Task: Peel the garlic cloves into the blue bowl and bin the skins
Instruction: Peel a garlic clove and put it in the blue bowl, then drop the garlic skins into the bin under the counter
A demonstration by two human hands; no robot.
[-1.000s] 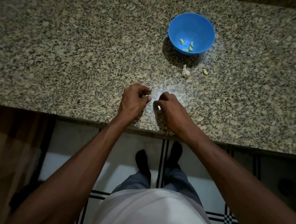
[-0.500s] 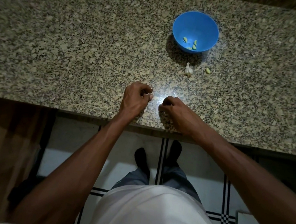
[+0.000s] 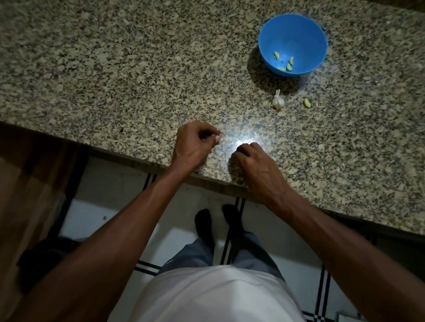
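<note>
The blue bowl (image 3: 292,44) stands on the granite counter (image 3: 112,58) at the far right, with several peeled yellowish cloves (image 3: 284,62) in it. In front of it lie a small white garlic bulb remnant (image 3: 278,101) and one peeled clove (image 3: 307,103). Near the counter's front edge, my left hand (image 3: 194,146) is curled and pinches a small pale garlic clove at its fingertips. My right hand (image 3: 254,165) sits a hand's width to the right, fingers curled down and pinched on a bit of garlic skin, mostly hidden under the fingers. No bin is in view.
A bright glare spot (image 3: 243,141) lies on the counter between my hands. Below the counter edge are white floor tiles with black lines (image 3: 112,202), my feet, and a brown wooden surface (image 3: 5,204) at the left.
My hands have drawn slightly apart and closer to the counter's front edge. The white scrap seen at my right fingertips is now tucked under the fingers. Bowl, bulb and loose clove have not moved on the counter.
</note>
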